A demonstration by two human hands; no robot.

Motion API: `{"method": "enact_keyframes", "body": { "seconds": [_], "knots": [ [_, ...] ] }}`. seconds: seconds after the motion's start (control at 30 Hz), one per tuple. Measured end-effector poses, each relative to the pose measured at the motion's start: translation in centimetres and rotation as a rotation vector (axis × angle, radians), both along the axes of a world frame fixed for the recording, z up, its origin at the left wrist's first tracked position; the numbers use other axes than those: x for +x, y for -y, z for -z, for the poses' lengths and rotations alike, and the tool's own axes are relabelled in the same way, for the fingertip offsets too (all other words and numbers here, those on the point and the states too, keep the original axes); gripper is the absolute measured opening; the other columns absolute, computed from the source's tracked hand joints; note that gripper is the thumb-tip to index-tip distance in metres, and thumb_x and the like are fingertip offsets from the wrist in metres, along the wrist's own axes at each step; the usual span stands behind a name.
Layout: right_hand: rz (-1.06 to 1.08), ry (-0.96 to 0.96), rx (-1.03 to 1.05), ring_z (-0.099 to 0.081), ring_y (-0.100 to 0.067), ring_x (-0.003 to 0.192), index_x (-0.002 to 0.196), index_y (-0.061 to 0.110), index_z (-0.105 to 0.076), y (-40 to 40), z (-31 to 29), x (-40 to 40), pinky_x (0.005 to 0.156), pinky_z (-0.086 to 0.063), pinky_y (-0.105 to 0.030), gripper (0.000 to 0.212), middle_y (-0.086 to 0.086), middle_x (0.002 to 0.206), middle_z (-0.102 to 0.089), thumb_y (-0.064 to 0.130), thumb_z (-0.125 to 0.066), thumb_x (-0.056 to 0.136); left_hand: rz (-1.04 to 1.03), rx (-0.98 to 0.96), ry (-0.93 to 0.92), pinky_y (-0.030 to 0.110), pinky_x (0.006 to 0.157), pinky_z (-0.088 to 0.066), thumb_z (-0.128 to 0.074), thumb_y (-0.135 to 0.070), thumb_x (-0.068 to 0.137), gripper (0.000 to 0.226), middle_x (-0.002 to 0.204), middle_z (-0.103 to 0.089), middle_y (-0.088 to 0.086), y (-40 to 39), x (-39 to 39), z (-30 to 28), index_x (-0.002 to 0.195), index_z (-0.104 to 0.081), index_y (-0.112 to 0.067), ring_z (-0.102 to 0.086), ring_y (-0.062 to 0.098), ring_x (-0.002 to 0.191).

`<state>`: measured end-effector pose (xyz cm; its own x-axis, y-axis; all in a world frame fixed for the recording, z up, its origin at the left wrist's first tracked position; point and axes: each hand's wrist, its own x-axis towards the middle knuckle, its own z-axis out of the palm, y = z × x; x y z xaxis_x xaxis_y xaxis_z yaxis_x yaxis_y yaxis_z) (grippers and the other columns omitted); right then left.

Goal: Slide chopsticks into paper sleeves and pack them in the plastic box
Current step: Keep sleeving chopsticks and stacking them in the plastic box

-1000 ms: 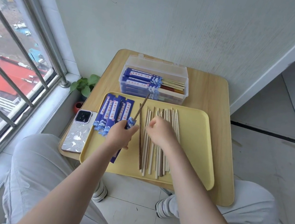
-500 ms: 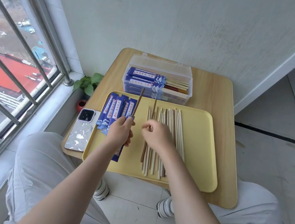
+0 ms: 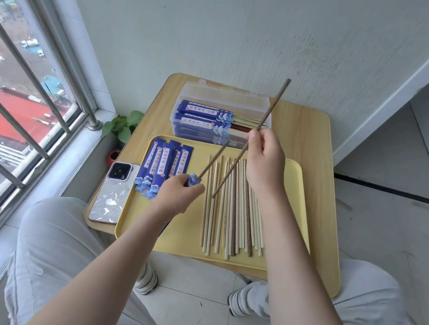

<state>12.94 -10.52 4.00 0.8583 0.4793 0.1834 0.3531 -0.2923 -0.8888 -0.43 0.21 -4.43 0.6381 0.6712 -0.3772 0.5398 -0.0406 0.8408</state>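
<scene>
My left hand (image 3: 177,197) grips a blue paper sleeve (image 3: 192,180) with one dark chopstick (image 3: 212,162) sticking up out of its mouth. My right hand (image 3: 263,160) pinches a second dark chopstick (image 3: 268,114), held slanted above the tray with its lower tip near the sleeve. Several loose chopsticks (image 3: 234,208), pale and dark, lie side by side on the yellow tray (image 3: 298,233). A fan of empty blue sleeves (image 3: 163,165) lies at the tray's left. The clear plastic box (image 3: 224,97) behind the tray holds sleeved chopsticks.
A phone (image 3: 114,192) lies on the small wooden table (image 3: 308,138) left of the tray. A potted plant (image 3: 122,127) stands on the floor by the window. A wall is just behind the table. My knees sit under the table's front edge.
My right hand has lifted a dark chopstick off the tray and raised it up and to the right. My left hand holds the sleeve with the first chopstick in about the same place.
</scene>
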Motion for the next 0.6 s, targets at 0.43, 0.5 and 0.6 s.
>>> {"method": "enact_keyframes", "body": {
  "seconds": [0.43,0.5,0.6],
  "knots": [
    [0.010,-0.112,0.074,-0.051,-0.009,0.062,0.093,0.017,-0.057,-0.1,1.2,-0.4,0.062,-0.043,-0.029,0.020,0.003,0.074,-0.058,0.022,-0.043,0.106,0.112,0.121,-0.048,0.033,0.058,-0.044,-0.066,-0.022,0.087,0.022,0.062,-0.049,0.002,0.8,0.2,-0.4,0.070,-0.055,-0.013,-0.047,0.016,0.060],
    [-0.051,-0.030,0.033,-0.054,-0.005,0.075,0.094,0.013,-0.067,0.0,1.1,-0.5,0.065,-0.040,-0.021,0.017,0.002,0.085,-0.062,0.020,-0.053,0.101,0.124,0.111,-0.011,0.033,0.058,-0.044,-0.069,-0.024,0.086,0.023,0.063,-0.049,0.003,0.9,0.3,-0.6,0.072,-0.055,-0.012,-0.047,0.016,0.060],
    [-0.121,-0.038,0.055,-0.055,-0.011,0.100,0.111,0.012,-0.068,0.2,0.8,-0.6,0.083,-0.045,-0.014,0.018,0.008,0.103,-0.056,0.019,-0.065,0.095,0.126,0.095,0.035,0.033,0.058,-0.043,-0.070,-0.024,0.085,0.027,0.060,-0.048,0.003,0.8,0.4,-0.8,0.069,-0.052,-0.013,-0.045,0.017,0.057]
  ]
}}
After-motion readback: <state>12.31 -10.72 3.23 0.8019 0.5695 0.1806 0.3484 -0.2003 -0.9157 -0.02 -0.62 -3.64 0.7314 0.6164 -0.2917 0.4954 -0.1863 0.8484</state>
